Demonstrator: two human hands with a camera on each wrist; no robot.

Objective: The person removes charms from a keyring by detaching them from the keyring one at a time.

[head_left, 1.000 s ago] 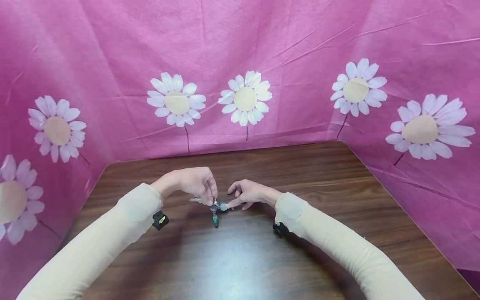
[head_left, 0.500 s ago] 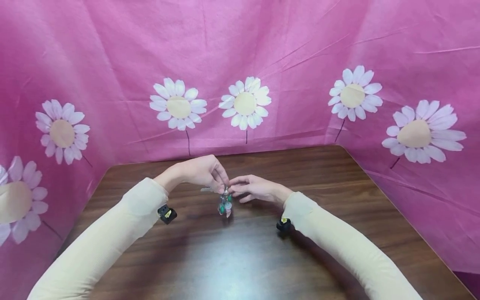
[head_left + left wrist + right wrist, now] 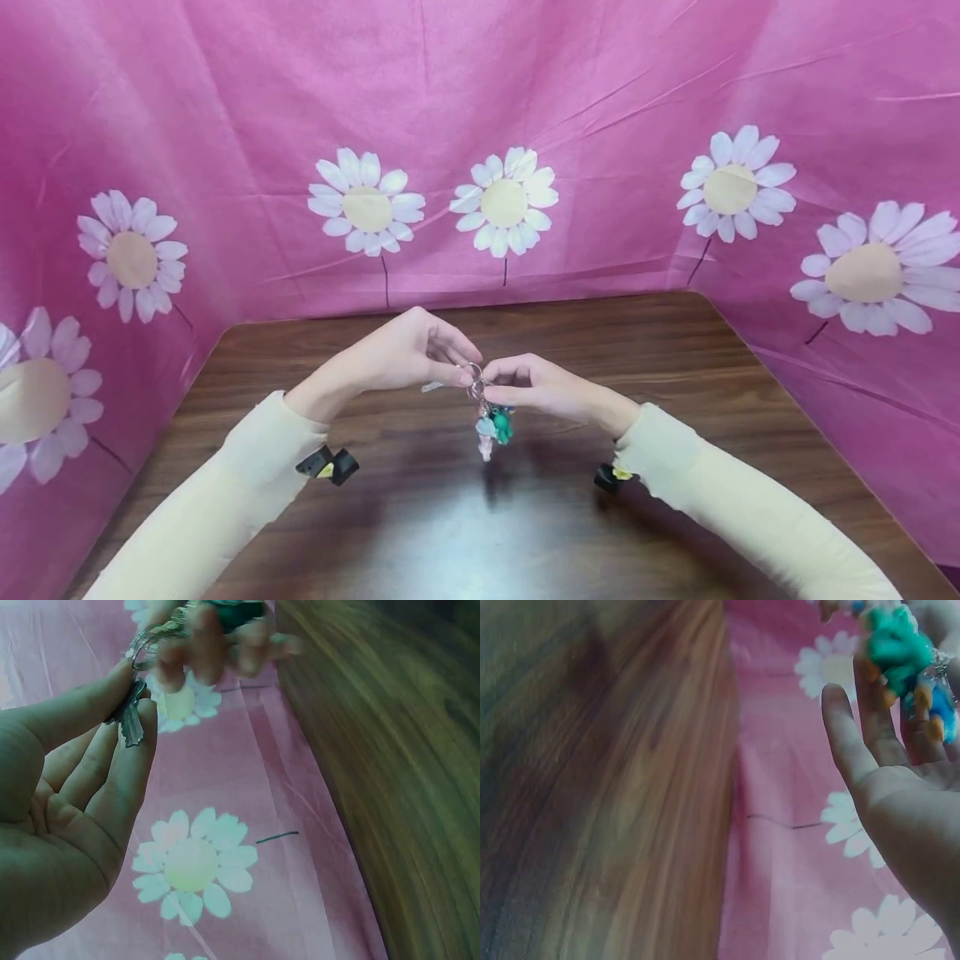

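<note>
Above the table, both hands meet at a bunch of keys and charms on a metal key ring (image 3: 476, 372). My left hand (image 3: 401, 350) pinches the ring's left side between thumb and index finger. A silver key (image 3: 131, 724) sticks out by those fingertips in the left wrist view. From the other side, my right hand (image 3: 547, 389) pinches the ring with thumb and forefinger. Below hang a green figure charm (image 3: 501, 425) and a pale pink and light blue charm (image 3: 486, 437). The right wrist view shows a blue and orange charm (image 3: 943, 712) beside the green one.
A brown wood-grain table (image 3: 360, 500) lies below the hands. Pink cloth (image 3: 585, 100) with white daisies stands behind it and along both sides. Black wrist cameras (image 3: 327, 465) sit at the cuffs of the cream sleeves.
My left hand has lifted the key ring off the table and moved it right. The right hand went from touching the charms with a finger to pinching the ring. The charms now hang.
</note>
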